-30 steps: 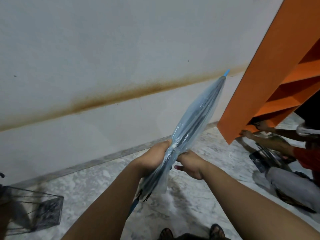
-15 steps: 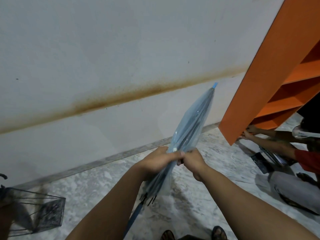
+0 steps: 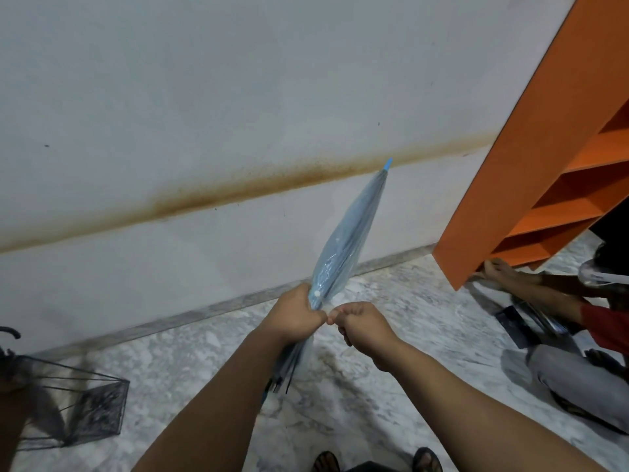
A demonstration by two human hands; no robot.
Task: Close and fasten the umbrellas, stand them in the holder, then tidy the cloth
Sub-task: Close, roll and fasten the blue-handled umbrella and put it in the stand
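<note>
A clear light-blue umbrella (image 3: 350,233) is folded shut and points up and to the right, its blue tip near the brown stain on the wall. My left hand (image 3: 294,313) is wrapped around its gathered canopy near the rib ends. My right hand (image 3: 357,320) is closed beside it, fingers pinched at the canopy's edge, touching my left hand. What it pinches is too small to tell. A black wire umbrella holder (image 3: 85,407) stands on the floor at the lower left, with a dark umbrella handle (image 3: 10,333) rising from it.
An orange shelf unit (image 3: 531,158) leans at the right. Another person (image 3: 578,369) sits on the marble floor beneath it with another umbrella (image 3: 524,318). The white wall runs close ahead. My sandalled feet (image 3: 374,461) show at the bottom edge.
The umbrella has swung more upright and its tip has moved left. My two hands have come together around the canopy and now touch.
</note>
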